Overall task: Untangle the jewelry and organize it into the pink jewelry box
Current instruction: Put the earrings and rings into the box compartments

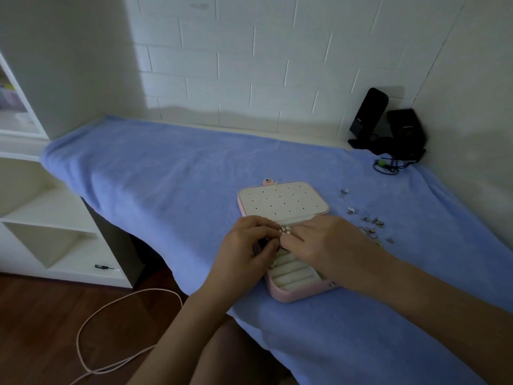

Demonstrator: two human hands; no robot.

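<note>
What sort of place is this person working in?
Probably a room in a home, perhaps a bedroom or study: a blue towel covers a worktop by the wall, white open shelves stand to the left on a wooden floor, and two black speakers sit in the corner.

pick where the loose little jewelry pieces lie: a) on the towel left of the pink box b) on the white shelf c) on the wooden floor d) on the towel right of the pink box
D: the loose pieces lie scattered on the blue towel to the right of the open pink box, apart from it and beyond the right forearm.
</note>
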